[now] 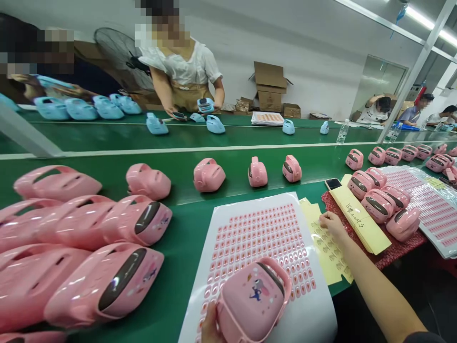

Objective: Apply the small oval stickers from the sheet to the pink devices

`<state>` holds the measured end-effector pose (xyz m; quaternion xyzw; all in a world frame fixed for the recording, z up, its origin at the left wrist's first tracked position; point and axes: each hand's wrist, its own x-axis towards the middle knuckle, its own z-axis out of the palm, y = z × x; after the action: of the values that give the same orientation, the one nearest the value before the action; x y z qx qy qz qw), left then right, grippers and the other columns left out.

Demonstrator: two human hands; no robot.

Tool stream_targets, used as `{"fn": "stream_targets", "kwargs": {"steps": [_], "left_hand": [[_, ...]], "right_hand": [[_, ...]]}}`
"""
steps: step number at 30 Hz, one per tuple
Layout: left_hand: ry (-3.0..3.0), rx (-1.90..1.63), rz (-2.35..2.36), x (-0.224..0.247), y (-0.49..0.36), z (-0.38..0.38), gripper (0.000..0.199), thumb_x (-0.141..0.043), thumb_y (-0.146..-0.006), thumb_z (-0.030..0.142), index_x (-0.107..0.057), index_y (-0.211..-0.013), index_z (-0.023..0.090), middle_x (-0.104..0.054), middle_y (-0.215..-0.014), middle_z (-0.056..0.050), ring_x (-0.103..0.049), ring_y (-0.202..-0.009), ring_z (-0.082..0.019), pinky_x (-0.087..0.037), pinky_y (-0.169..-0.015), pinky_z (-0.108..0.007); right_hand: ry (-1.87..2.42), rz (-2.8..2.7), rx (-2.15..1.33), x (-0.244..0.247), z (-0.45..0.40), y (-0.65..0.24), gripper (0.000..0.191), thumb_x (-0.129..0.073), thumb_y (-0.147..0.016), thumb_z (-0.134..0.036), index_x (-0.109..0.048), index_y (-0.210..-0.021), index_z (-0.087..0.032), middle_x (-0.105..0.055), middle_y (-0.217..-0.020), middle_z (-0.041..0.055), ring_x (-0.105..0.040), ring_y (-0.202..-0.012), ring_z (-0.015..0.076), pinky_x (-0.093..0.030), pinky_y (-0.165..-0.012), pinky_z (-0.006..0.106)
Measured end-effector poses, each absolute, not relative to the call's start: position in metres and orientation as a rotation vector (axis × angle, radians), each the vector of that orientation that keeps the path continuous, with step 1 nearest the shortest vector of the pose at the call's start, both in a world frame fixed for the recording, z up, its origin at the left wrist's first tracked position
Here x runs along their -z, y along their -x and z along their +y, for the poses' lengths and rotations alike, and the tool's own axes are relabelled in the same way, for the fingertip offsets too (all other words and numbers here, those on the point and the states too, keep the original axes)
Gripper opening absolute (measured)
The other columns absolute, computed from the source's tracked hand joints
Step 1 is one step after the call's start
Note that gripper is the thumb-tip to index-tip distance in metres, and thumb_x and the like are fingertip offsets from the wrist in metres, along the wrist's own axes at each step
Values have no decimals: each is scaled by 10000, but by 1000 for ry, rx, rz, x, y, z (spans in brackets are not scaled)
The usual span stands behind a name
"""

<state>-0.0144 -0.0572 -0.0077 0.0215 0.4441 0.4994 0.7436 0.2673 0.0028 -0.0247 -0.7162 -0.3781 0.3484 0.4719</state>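
Observation:
My left hand (211, 325) grips a pink plastic casing (252, 300) with a handle, a dark window and a cartoon print, held over a white sheet of small red-and-pink stickers (264, 228). To the right, my right hand (332, 224) touches yellow sticker sheets (326, 252) with its fingers bent together; whether a sticker is between the fingertips is too small to tell. Many more pink casings (107, 281) stand in rows at the left.
Single pink casings (209, 175) sit along the green belt (178, 157). A yellow paper stack (360, 216), a phone (333, 184) and several casings lie on a red mat (392, 250) at right. Across the belt, people handle blue casings (215, 124). A bottle (342, 132) stands there.

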Motion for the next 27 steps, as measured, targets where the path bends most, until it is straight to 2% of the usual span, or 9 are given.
{"fn": "stream_targets", "kwargs": {"steps": [3,6,11,18,21,27], "left_hand": [[-83,-1146,953,-3,4,-56,627,-666,-639,465,-566,-1200,204,-744,-794,-72,-671,-861,-344,-555,-690,-449],[-229,-1150,931,-11,-8,-54,631,-741,-597,439,-589,-1145,166,-726,-812,-76,-670,-832,-308,-561,-657,-370],[-370,-1256,949,-21,-23,-50,611,-784,-580,406,-569,-1118,212,-672,-918,-26,-650,-792,-207,-526,-629,-271],[-386,-1285,993,-22,-28,-51,598,-798,-568,356,-532,-1094,251,-651,-905,-12,-639,-727,-171,-486,-550,-225],[-380,-1285,986,-22,-28,-51,591,-798,-577,355,-530,-1093,253,-653,-909,-8,-630,-739,-156,-478,-558,-207],[-381,-1287,1007,-23,-28,-52,559,-779,-596,355,-531,-1086,254,-650,-894,-7,-639,-719,-165,-485,-556,-226]], "right_hand": [[1634,-890,-882,9,-4,-261,229,-571,-851,-364,-582,-773,-149,-602,-794,12,-591,-738,145,-492,-691,304],[1492,-919,-938,-14,-20,-236,285,-624,-737,-442,-551,-641,-184,-594,-775,23,-575,-764,168,-463,-707,298],[1268,-1097,-1088,-44,-56,-175,214,-695,-639,-388,-596,-606,-201,-603,-914,59,-568,-879,213,-459,-720,318],[1414,-1228,-1074,-46,-59,-155,72,-683,-638,-241,-626,-606,-210,-565,-936,52,-548,-917,207,-455,-760,320],[1422,-1239,-1082,-44,-58,-156,64,-685,-635,-221,-632,-602,-208,-552,-936,52,-541,-960,217,-446,-786,327],[1416,-1252,-1036,-42,-59,-153,84,-671,-649,-211,-614,-587,-210,-537,-903,42,-550,-897,204,-460,-773,341]]}}
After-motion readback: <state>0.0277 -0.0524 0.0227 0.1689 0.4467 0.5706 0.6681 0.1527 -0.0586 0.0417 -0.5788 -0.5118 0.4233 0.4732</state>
